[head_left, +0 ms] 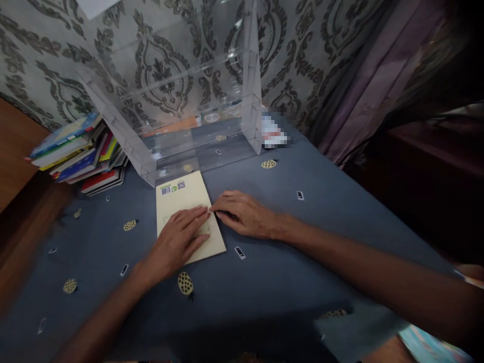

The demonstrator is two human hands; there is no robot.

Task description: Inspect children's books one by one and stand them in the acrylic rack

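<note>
A thin pale-yellow book (185,194) lies on the blue tablecloth, with a barcode, a small green mark and a square code near the far end of its cover. Across its lower part rests my left hand (179,234), open, fingers stretched out flat and partly covering a faint printed box. My right hand (245,214) is at the book's right edge. Its thumb and fingertips are drawn together in a pinch there, touching the edge.
A clear acrylic rack (251,101) stands just behind the book, against the patterned wall. Stacked books (86,151) sit at the back left, and a pixelated packet (274,131) lies right of the rack. A purple curtain (385,75) hangs beyond the table's right edge.
</note>
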